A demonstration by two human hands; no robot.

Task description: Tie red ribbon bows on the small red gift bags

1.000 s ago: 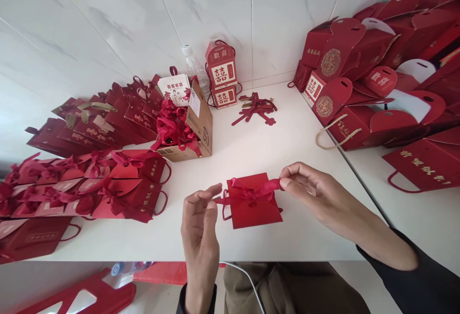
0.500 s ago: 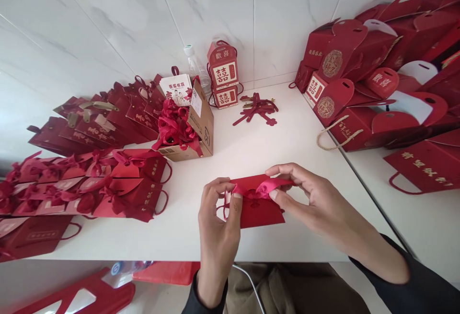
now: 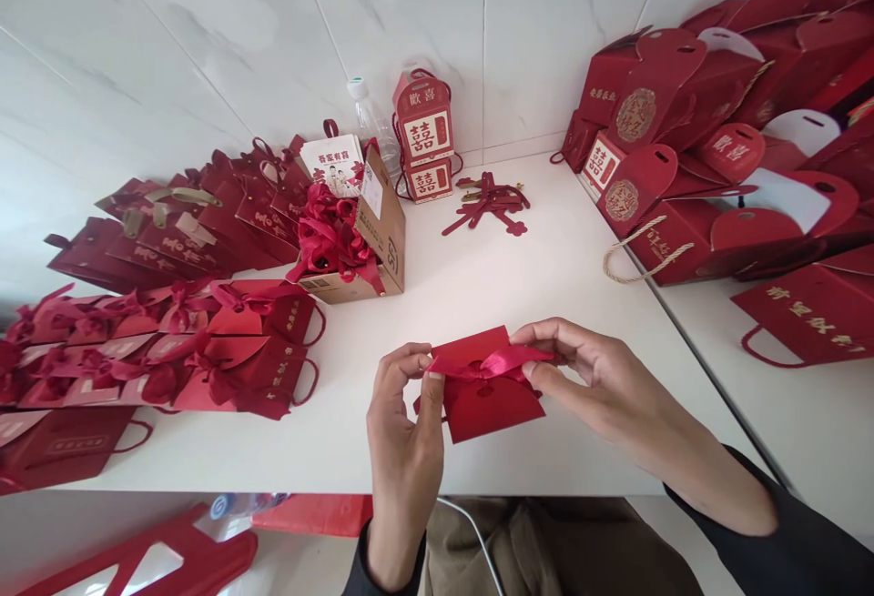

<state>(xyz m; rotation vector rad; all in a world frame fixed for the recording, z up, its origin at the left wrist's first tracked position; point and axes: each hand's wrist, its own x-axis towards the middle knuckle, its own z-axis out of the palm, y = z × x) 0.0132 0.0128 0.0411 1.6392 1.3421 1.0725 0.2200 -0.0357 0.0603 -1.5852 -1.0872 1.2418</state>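
A red box [image 3: 495,409] lies on the white table near its front edge, with a pink-red ribbon [image 3: 509,362] across its top. My left hand [image 3: 410,414] is at the box's left side, thumb and fingers pinching the ribbon's left end. At the right, my right hand [image 3: 591,378] pinches the ribbon's right end between thumb and fingers. The ribbon crosses at a small knot or loop over the middle of the box. A cord handle partly shows beside my left fingers.
A cardboard box [image 3: 382,232] of red ribbons stands behind, left of a strap pile [image 3: 488,200] and stacked boxes [image 3: 427,136]. Ribboned boxes [image 3: 238,368] fill the left; more red boxes [image 3: 710,232] are piled right. A bottle [image 3: 369,118] stands by the wall.
My left hand has shifted slightly left and my right hand a little, drawing the ribbon wider across the box. The box has turned slightly.
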